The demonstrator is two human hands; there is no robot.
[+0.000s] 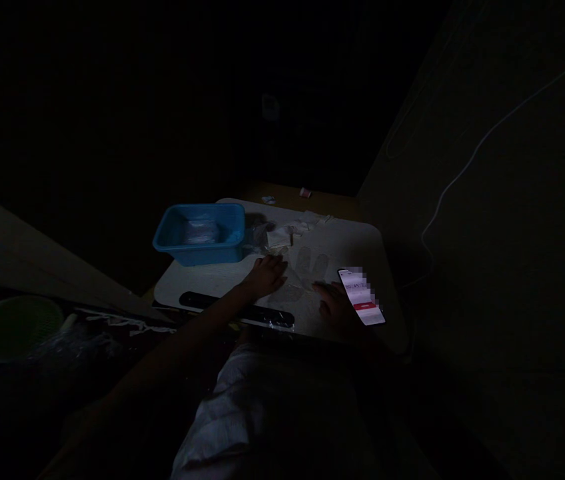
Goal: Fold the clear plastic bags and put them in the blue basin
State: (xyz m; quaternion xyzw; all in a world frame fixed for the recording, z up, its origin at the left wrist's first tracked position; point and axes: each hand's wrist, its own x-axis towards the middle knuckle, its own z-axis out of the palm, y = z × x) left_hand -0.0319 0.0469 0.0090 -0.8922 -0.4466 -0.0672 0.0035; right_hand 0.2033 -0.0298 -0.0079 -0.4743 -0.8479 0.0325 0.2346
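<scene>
A thin, see-through plastic glove (307, 267) seems to lie spread on the small white table (357, 240), its finger shapes pointing away from me. At its left edge rests my left hand (268, 275), palm down, with its fingers stretched out. My right hand (335, 305) is in shadow at the glove's lower right; its index finger reaches to the edge, while the other fingers show dimly. Crumpled white and clear pieces (282, 237) lie beyond the glove. To the left stands a blue plastic basin (202, 253) with a pale, flat bundle (201, 232) inside.
A lit phone (362, 300) showing a timer lies beside my right hand. A dark slot-shaped handle (237, 310) runs along the table's near side. Behind the table are small scraps (305, 193). A green basket (17, 327) stands lower left; a white cable (477, 147) hangs on the right.
</scene>
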